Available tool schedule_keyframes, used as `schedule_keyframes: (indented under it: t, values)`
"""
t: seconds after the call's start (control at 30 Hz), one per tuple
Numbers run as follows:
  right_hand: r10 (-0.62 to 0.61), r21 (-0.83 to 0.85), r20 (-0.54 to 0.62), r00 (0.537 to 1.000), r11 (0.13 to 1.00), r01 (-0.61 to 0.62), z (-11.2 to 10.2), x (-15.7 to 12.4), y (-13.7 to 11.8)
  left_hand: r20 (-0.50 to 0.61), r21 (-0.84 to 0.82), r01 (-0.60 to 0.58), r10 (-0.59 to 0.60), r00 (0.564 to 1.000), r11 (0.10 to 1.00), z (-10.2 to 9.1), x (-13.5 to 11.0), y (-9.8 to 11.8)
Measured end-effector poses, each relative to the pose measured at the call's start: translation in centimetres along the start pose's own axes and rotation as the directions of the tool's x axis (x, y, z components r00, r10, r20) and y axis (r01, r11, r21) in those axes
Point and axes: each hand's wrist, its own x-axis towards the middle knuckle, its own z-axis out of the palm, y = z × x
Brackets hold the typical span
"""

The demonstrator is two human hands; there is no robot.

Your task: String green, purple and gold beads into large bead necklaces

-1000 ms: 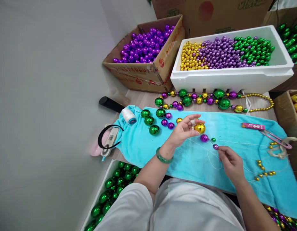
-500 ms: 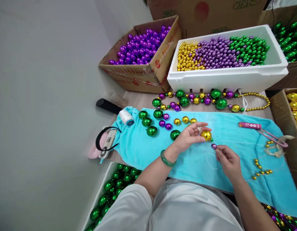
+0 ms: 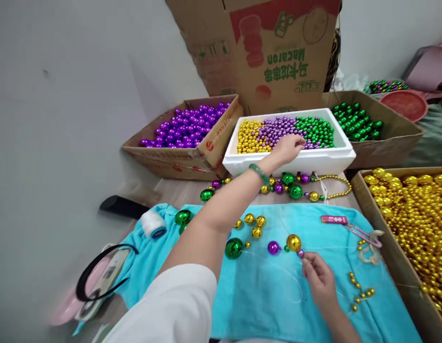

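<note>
Head view: the fingers point(image 3: 308, 262) of your right hand point(image 3: 319, 280) were pinched together on a small purple bead point(image 3: 300, 253), low over the blue towel point(image 3: 256, 297). A large gold bead point(image 3: 293, 242) sat right beside it, with a small green bead point(image 3: 287, 248) and a larger purple bead point(image 3: 273, 247) in a row to the left.

Your left hand point(image 3: 288, 147) reached over the front rim of a white foam box point(image 3: 326, 163), its fingers partly curled above the purple and green beads; whether they had hold of one, you could not tell. A green bangle point(image 3: 259, 174) circled that wrist.

Farther out on the towel lay a large green bead point(image 3: 234, 248), a cluster of gold beads point(image 3: 256, 232) and a white thread spool point(image 3: 152, 224). A finished-looking bead strand point(image 3: 295, 191) stretched between towel and foam box, partly behind your left arm. Cardboard boxes held purple balls point(image 3: 185, 127) at left and gold beads at right.
</note>
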Motion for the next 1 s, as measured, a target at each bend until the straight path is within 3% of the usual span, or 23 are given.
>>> schedule_keyframes:
  t: [0.1,0.23,0.4,0.57,0.67,0.73,0.83,0.87,0.9,0.97,1.0]
  values:
    - [-0.018,-0.004,0.003,1.000,1.000,0.018,0.3,0.0,0.2,0.110,0.202,-0.004,-0.019,0.994,0.979,2.9,6.1,-0.3]
    - [-0.029,-0.033,-0.015,0.999,0.999,0.028,0.4,0.1,0.7,0.188,0.385,-0.049,-0.026,0.982,0.922,5.7,10.1,-1.1]
    - [-0.004,-0.038,-0.004,1.000,0.999,0.004,0.1,0.2,0.5,0.223,0.420,-0.017,-0.086,0.971,0.907,7.8,12.1,-1.9]
    - [0.042,-0.012,0.010,0.999,0.999,-0.042,-0.4,0.3,-0.1,0.172,0.436,0.071,-0.161,0.972,0.897,9.2,13.3,-2.4]
    - [0.057,0.003,0.007,0.998,0.998,-0.057,-0.7,0.2,0.0,0.158,0.400,0.101,-0.177,0.972,0.911,8.5,14.0,-2.1]
    - [0.060,0.019,-0.011,0.998,0.998,-0.060,-1.1,0.0,0.0,0.148,0.344,0.096,-0.155,0.977,0.934,7.0,14.1,-1.4]
    - [0.049,0.042,-0.054,0.997,0.998,-0.047,-1.6,-0.2,-0.1,0.102,0.145,0.091,-0.106,0.989,0.985,3.3,11.3,0.3]
    - [0.039,0.045,-0.066,0.997,0.998,-0.036,-1.7,-0.2,-0.2,0.096,0.080,0.093,-0.101,0.990,0.992,2.0,9.2,1.0]
    - [0.023,0.045,-0.071,0.997,0.999,-0.020,-1.8,-0.3,-0.3,0.101,-0.107,0.132,-0.121,0.987,0.985,0.7,6.5,1.7]
    - [-0.017,0.041,-0.067,0.998,0.999,0.019,-1.9,-0.4,-0.6,0.117,-0.453,0.195,-0.159,0.980,0.870,-1.4,-0.2,2.8]
    - [-0.038,0.035,-0.056,0.998,0.999,0.040,-2.0,-0.4,-0.7,0.133,-0.591,0.253,-0.217,0.967,0.766,-2.0,-3.9,3.2]
